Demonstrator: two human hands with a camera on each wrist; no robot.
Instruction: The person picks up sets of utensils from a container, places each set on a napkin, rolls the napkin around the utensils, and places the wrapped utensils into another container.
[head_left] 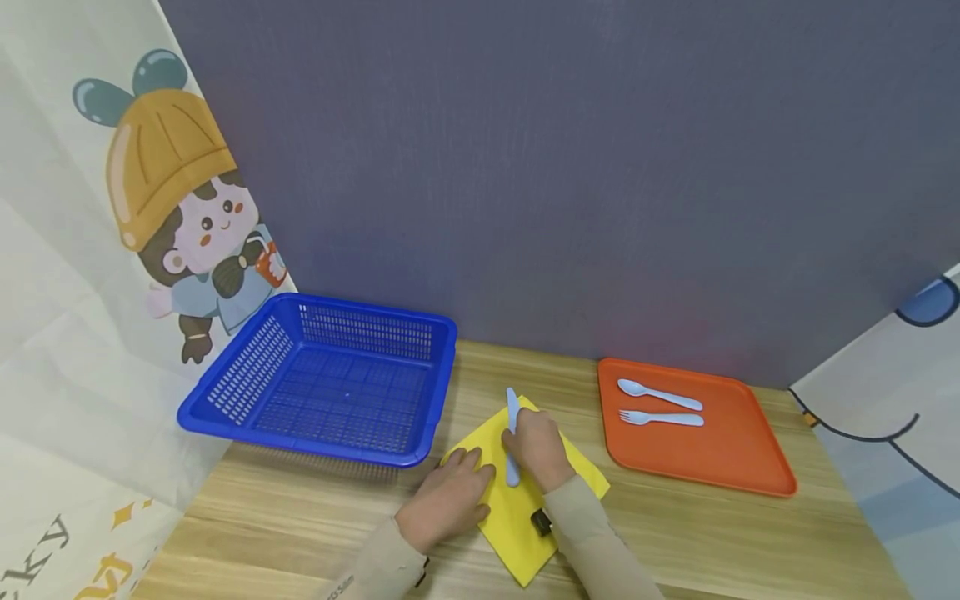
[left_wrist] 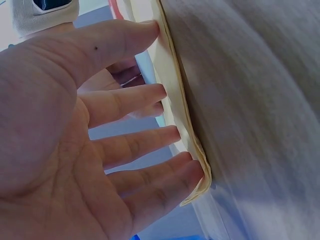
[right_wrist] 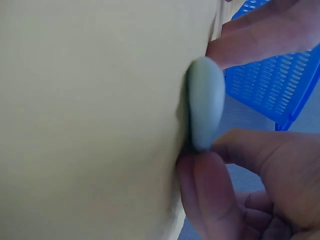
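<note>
A yellow cloth (head_left: 517,521), with layered edges like a folded napkin, lies on the table, one corner toward the person. On it lies a light blue plastic table knife (head_left: 513,475), its blade pointing away. My right hand (head_left: 538,448) pinches the knife between thumb and fingers; in the right wrist view the rounded end of the knife (right_wrist: 207,102) shows close against the cloth. With straight, spread fingers my left hand (head_left: 447,500) rests at the cloth's left edge. In the left wrist view its fingertips (left_wrist: 172,132) touch the cloth (left_wrist: 175,95).
A blue plastic basket (head_left: 442,392) with slotted walls stands at the left. On the right lies an orange tray (head_left: 720,454) bearing a light blue spoon (head_left: 660,395) and a fork (head_left: 662,418). A dark grey wall (head_left: 555,183) rises behind the wooden table (head_left: 300,517).
</note>
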